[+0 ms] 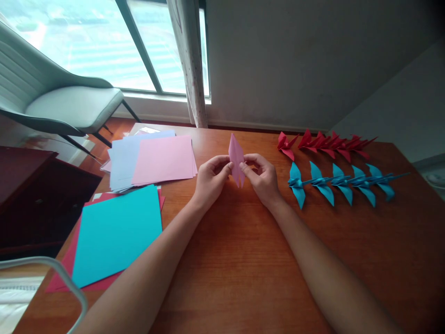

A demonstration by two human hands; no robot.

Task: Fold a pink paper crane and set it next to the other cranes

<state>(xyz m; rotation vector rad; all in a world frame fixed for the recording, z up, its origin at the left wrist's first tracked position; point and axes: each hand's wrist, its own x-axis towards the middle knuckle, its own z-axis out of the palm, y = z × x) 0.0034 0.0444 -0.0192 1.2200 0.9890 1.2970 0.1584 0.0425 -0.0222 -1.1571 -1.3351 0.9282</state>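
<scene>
A pink folded paper [236, 155], a narrow diamond with a split lower end, stands upright between my hands above the wooden table [236, 260]. My left hand [213, 178] pinches its left edge between thumb and fingers. On the opposite edge, my right hand [261, 178] is closed the same way, its thumb lying on the paper's face. Fingertips behind the paper are partly hidden. To the right lie a row of blue paper cranes [318, 182] and, farther back, a row of red paper cranes [335, 144].
At the left lie pink sheets [166, 160] overlapping pale lilac sheets [123, 160]. Nearer me, a turquoise sheet [118, 234] rests on red sheets [62, 273]. A chair [76, 104] stands beyond the table's left side, by the window. A grey curved bar [45, 260] crosses the lower left corner.
</scene>
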